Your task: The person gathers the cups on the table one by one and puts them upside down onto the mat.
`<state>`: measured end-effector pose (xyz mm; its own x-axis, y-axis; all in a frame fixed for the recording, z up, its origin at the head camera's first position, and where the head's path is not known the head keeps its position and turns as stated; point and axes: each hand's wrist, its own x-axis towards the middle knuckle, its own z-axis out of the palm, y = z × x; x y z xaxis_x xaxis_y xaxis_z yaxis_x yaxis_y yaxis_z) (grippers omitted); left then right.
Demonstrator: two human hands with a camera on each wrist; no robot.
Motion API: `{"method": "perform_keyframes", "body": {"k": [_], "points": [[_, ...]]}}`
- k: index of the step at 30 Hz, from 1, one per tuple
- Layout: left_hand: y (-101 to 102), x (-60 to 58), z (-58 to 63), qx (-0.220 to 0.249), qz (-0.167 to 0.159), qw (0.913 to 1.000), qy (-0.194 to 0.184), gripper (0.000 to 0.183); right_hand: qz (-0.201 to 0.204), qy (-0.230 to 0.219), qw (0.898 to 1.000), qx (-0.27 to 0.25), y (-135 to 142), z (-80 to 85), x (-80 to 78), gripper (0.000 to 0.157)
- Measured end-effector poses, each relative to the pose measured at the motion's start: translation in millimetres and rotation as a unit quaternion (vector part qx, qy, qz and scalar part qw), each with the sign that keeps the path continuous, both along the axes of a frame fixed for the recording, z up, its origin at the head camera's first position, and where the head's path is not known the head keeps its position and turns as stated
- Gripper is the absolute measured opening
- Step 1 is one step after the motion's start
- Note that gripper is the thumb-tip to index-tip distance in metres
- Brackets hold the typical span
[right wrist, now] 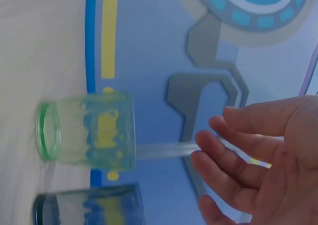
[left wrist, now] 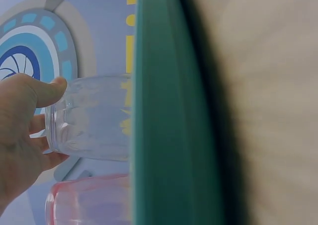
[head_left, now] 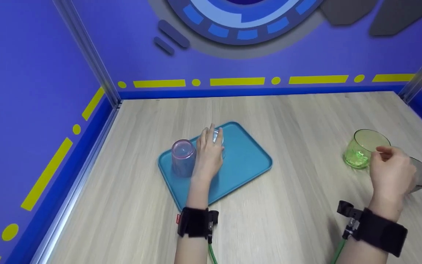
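Observation:
My left hand [head_left: 209, 154] grips the upper end of a clear glass [left wrist: 94, 118], thumb on one side and fingers on the other. This glass stands upside down on a teal tray [head_left: 245, 154], mostly covered by the hand in the head view. Beside it on the tray is an upside-down pink-tinted glass [head_left: 184, 157]. Over at the right, my right hand [head_left: 393, 170] hovers with loosely curled fingers, holding nothing. Nearest to it are an upright green glass [right wrist: 89, 130] and an upright dark grey glass [right wrist: 94, 207], partly hidden behind the hand in the head view.
The wooden table [head_left: 299, 205] is bounded by a blue back wall [head_left: 240, 66] and a left side wall [head_left: 24, 110]. Each wrist wears a black strap [head_left: 196, 222] with a green cable.

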<state>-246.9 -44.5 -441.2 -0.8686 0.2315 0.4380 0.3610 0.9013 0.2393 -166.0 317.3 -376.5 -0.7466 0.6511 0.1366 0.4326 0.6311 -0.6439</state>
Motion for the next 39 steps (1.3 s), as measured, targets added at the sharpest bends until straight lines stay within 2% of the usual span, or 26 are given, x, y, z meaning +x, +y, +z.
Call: {"method": "perform_keyframes", "body": {"k": [5,14,22,33,39], "points": [[1,-3.4,-4.4,0.006,-0.003,1.0000,0.003,0.047,-0.044,-0.002,0.999,-0.008,13,-5.6,6.9,0.037],[-1,-10.9,-15.1,0.012,-0.007,0.9995,0.029,0.045,-0.069,-0.011,0.997,-0.027,22,-10.3,12.7,0.041],[-2,-14.2,-20.2,0.017,0.001,0.9996,0.024,0.044,-0.068,-0.032,0.997,-0.029,28,-16.6,15.0,0.042],[1,-19.5,-15.0,0.023,0.002,0.9994,0.026,0.042,-0.033,-0.100,0.993,-0.049,35,-18.5,14.0,0.051],[2,-17.8,-15.2,0.025,0.002,0.9995,0.019,0.042,-0.039,-0.098,0.993,-0.051,37,-20.7,13.6,0.050]]}}
